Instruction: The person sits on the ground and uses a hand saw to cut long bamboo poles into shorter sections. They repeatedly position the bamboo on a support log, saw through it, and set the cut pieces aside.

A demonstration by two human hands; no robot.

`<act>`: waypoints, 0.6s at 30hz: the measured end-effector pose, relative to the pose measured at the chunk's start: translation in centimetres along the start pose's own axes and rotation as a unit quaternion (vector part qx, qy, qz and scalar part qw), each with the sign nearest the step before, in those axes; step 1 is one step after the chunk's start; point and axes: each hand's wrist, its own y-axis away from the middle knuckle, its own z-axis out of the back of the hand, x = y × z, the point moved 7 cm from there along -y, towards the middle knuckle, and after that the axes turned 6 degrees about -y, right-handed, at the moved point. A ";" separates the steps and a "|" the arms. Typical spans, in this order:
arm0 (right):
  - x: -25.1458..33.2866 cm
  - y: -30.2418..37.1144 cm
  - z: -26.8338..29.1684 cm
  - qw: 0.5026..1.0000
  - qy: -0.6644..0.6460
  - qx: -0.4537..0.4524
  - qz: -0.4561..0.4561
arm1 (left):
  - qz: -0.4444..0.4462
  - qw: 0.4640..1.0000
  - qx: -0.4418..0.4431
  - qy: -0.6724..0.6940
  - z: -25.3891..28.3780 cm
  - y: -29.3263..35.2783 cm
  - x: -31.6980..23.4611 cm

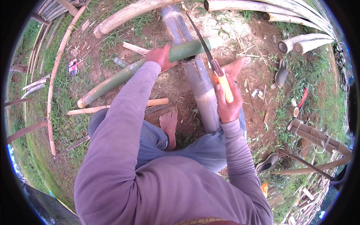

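A green bamboo pole [116, 83] lies slantwise across a thick grey bamboo log [202, 90], over a dark notch in the log. My left hand [160, 58] is closed around the pole, just left of the log. In my right hand [229, 103] is the orange handle of a hand saw [195, 29]. The long, dark, curved blade points up and away from me and crosses the pole near its right end. Whether the teeth have cut in, I cannot tell. My bare feet [168, 125] are on the dirt at either side of the log.
Split bamboo strips [116, 109] and a clear plastic bottle [120, 62] lie at left. Whitish bamboo poles [258, 7] are stacked at the far right. Dark clogs [281, 73], a red-handled tool [303, 96] and a bamboo frame [318, 137] are at right. Sawdust covers the ground beyond the log.
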 end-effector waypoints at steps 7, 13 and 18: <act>1.9 8.9 6.4 0.998 0.011 0.033 -0.046 | -0.003 1.000 0.006 0.028 -0.2 0.3 1.0; -0.8 0.2 -0.7 0.998 0.041 0.014 0.042 | -0.010 1.000 -0.004 0.020 -0.5 -0.1 0.3; -1.5 -2.4 -2.4 0.997 -0.009 0.017 -0.079 | -0.008 1.000 0.007 0.018 0.4 0.2 0.3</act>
